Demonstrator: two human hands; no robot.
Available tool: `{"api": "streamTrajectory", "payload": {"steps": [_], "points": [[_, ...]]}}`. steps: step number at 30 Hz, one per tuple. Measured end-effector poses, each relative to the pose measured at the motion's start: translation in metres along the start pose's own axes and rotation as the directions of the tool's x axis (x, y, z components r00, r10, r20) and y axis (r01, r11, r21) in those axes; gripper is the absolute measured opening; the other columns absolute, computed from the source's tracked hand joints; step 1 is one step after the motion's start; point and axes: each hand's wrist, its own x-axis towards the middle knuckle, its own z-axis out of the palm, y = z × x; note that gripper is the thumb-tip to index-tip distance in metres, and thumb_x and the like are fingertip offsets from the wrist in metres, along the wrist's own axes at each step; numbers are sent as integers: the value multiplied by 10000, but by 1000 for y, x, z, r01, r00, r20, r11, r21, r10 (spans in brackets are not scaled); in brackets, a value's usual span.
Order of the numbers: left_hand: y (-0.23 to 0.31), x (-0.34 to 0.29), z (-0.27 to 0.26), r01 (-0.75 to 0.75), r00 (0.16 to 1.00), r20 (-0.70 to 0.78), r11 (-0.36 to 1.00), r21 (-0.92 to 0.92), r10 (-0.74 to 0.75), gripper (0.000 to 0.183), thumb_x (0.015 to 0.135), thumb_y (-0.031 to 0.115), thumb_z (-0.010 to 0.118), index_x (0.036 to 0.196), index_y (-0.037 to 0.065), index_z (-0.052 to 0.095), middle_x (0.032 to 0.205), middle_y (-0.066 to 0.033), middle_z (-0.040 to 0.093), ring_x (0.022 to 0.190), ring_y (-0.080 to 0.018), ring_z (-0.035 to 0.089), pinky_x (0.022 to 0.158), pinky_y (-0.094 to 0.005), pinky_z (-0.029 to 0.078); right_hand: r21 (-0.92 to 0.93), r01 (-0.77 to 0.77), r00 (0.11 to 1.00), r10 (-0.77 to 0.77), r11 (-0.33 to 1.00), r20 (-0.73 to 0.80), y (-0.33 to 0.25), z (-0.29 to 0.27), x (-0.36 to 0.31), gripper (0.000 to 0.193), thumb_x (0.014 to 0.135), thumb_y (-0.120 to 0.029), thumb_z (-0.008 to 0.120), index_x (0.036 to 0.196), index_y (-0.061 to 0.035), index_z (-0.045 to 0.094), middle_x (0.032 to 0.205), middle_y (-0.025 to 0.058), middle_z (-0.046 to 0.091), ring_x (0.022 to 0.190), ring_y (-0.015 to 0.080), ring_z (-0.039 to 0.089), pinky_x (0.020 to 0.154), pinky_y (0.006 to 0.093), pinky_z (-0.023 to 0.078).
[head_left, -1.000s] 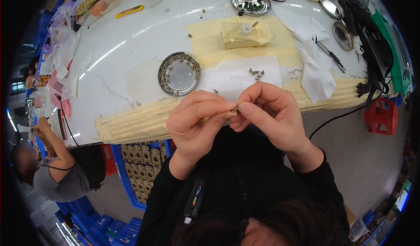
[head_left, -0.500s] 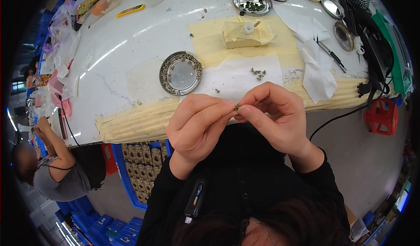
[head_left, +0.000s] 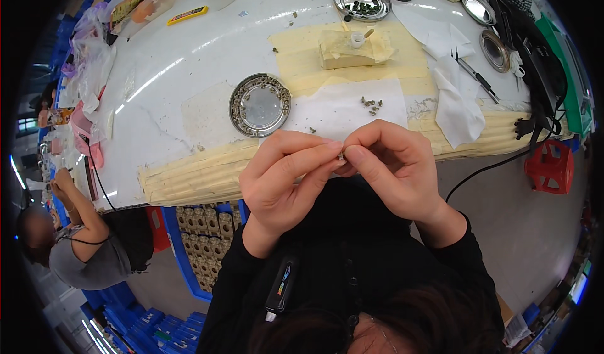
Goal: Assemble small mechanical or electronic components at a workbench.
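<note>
Both hands meet over the near edge of the table, fingertips against fingertips. Between them is a tiny metal part point(head_left: 341, 156), mostly covered by the fingers, so its exact kind does not show. My left hand point(head_left: 286, 181) pinches it between thumb and fingers from one side. From the other side my right hand point(head_left: 399, 174) closes thumb and forefinger on it. Just beyond lies a white cloth point(head_left: 340, 105) with a small heap of similar metal parts point(head_left: 371, 105) and a stray one. A round steel dish point(head_left: 259, 105) to the left has many such parts around its inner edge.
A taped block point(head_left: 352, 52) with a small white cup stands behind the cloth. Tweezers point(head_left: 475, 77) rest at right by a crumpled cloth point(head_left: 456, 112). Farther back sits a tray of dark pieces point(head_left: 362, 3). A blue crate point(head_left: 182, 253) is below left; a co-worker point(head_left: 88, 247) sits beyond.
My fingertips have shifted slightly around the small part, turning it, with the left fingers a little farther right. The dish, cloth and heap stay where they were.
</note>
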Motion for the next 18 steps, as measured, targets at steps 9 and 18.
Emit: {"api": "streamTrajectory", "payload": {"steps": [9,18], "points": [[3,2,0,-84,996,9,980,178,84,254,703,-70,751,944,-9,697,857,-113,665,731,-213,633,601,-272,503,-360,251,959,-282,898,-34,3,-1,1,71,878,-23,640,905,38,663,804,96,682,689,139,675,629,239,528],[2,5,-5,3,998,60,999,38,-6,268,713,-78,741,969,-6,707,865,-104,669,750,-200,644,621,-269,516,-199,141,989,-147,970,-17,3,-1,0,75,901,-32,615,891,37,643,794,88,670,681,126,647,624,240,517]]}}
